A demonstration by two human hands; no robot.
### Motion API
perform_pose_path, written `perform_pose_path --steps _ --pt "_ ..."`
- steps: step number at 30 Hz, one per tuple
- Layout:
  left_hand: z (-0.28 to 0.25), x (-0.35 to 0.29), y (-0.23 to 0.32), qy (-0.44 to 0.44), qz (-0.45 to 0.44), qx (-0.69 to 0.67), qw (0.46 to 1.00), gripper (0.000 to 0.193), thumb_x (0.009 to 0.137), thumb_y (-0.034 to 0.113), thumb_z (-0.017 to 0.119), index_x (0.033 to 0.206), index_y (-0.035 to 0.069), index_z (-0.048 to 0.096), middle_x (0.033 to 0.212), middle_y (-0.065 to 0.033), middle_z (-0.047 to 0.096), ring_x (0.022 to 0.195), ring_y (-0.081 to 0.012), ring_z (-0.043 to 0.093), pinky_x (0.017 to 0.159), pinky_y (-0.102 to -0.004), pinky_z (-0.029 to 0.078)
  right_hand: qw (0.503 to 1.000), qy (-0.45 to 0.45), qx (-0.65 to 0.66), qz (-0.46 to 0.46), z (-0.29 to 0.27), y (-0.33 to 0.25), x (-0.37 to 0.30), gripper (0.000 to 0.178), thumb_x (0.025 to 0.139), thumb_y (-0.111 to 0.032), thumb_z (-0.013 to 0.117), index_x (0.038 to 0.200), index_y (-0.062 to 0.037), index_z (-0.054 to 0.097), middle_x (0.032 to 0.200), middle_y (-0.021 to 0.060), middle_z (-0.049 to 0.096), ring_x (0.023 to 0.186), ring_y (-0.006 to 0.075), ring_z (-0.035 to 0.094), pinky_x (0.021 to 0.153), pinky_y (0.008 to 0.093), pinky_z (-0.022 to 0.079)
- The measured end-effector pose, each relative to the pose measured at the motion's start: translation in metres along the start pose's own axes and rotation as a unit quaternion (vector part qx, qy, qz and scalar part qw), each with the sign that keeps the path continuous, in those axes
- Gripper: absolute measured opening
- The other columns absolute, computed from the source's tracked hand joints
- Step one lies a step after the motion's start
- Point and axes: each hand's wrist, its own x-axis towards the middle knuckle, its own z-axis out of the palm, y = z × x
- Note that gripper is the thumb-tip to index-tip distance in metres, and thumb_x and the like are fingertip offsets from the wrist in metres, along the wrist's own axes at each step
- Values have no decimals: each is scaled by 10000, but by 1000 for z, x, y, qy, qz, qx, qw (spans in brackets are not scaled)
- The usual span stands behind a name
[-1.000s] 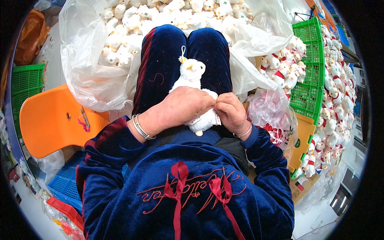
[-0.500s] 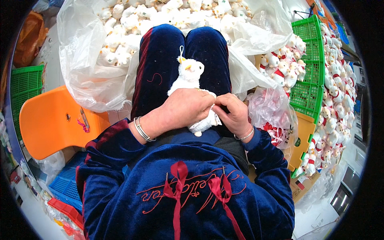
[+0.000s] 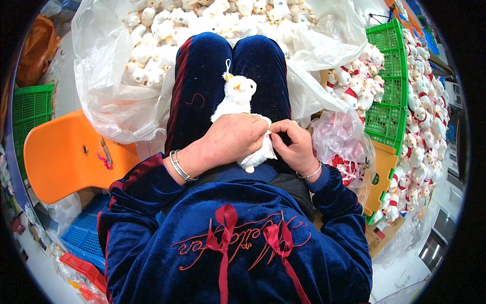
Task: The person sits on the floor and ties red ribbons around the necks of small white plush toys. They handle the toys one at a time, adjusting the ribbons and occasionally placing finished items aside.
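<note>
A small white plush toy (image 3: 238, 93) with a yellow beak, a dark eye and a white hanging loop lies across my lap, its head pointing away from me. My left hand (image 3: 235, 134) is closed around its middle and hides most of the body. Beside the left fingertips, my right hand (image 3: 295, 147) pinches at the toy's right edge with thumb and forefinger. The exact bit of fabric in that pinch is hard to make out. The toy's lower end shows below the left hand.
A clear plastic sack (image 3: 101, 96) full of white plush toys lies beyond my knees. On the left stands an orange chair (image 3: 61, 157) with a small tool on it. Green crates (image 3: 387, 81), red-scarfed toys (image 3: 420, 121) and a plastic bag (image 3: 336, 131) with red pieces are at right.
Both hands stay at the toy's middle with only slight finger movement. The toy's lower right edge has shifted a little.
</note>
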Motion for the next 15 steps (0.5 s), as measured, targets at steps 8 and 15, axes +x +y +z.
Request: perform_pose_path --steps 8,15 --pt "2 -19 4 39 -82 -28 995 131 838 154 696 815 68 600 691 -125 648 662 -322 684 599 -425 534 999 -1 -38 5 -4 -1 -6 138 814 -15 712 936 -46 656 942 76 700 881 270 666 822 360 503" --pt "11 -29 4 76 -159 -137 975 126 885 131 684 867 26 617 690 -136 667 635 -295 702 588 -386 543 993 28 71 94 -4 -13 -1 81 929 -51 644 992 -5 624 887 81 642 837 190 620 758 292 484"
